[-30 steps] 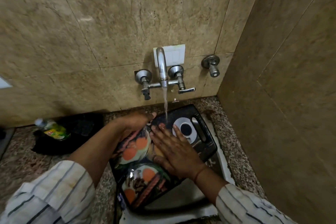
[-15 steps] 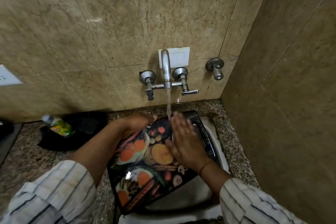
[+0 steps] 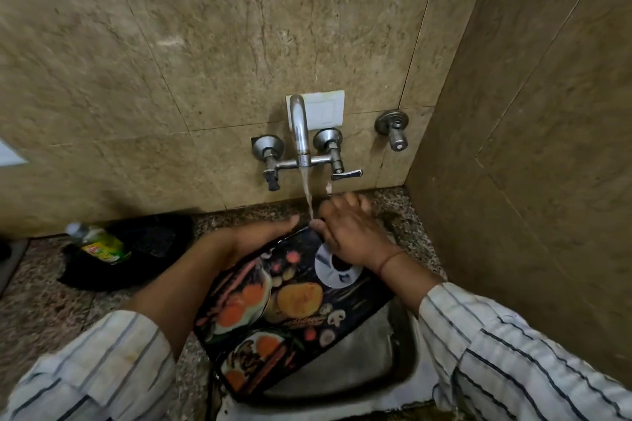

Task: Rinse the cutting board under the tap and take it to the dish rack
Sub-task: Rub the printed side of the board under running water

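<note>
A speckled granite countertop (image 3: 41,301) runs along the tiled wall, with a steel sink (image 3: 359,362) sunk into it at the right corner. On the counter to the left lies a crumpled black cloth (image 3: 150,249), and a green bottle (image 3: 99,244) lies tilted on it. The printed cutting board (image 3: 297,301) slants over the sink's left rim; whether it touches the rim cannot be told.

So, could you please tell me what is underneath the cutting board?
The steel sink basin shows beneath the cutting board at its lower right edge, and the left hand holds its left side. Whatever lies directly under the board, including that hand's fingers, is covered.
</note>
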